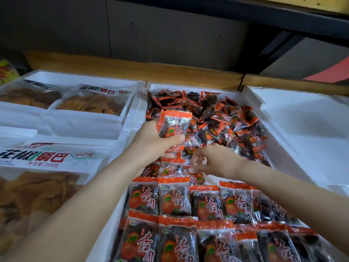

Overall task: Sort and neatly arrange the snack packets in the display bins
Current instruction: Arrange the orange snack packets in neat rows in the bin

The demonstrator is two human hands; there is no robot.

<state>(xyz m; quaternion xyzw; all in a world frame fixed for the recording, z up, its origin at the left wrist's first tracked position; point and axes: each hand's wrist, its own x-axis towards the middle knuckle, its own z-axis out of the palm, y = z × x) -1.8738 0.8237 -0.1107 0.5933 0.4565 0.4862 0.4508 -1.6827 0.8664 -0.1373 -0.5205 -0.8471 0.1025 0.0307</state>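
Two hands: left hand [151,140] curled round a packet stack [174,125], right hand [217,161] (lower) pinching a loose packet [173,170].

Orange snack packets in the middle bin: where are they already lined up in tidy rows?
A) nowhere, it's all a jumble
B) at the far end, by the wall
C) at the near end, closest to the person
C: the near rows lie side by side in the middle bin, the far heap is jumbled, and the left hand grips a few packets.
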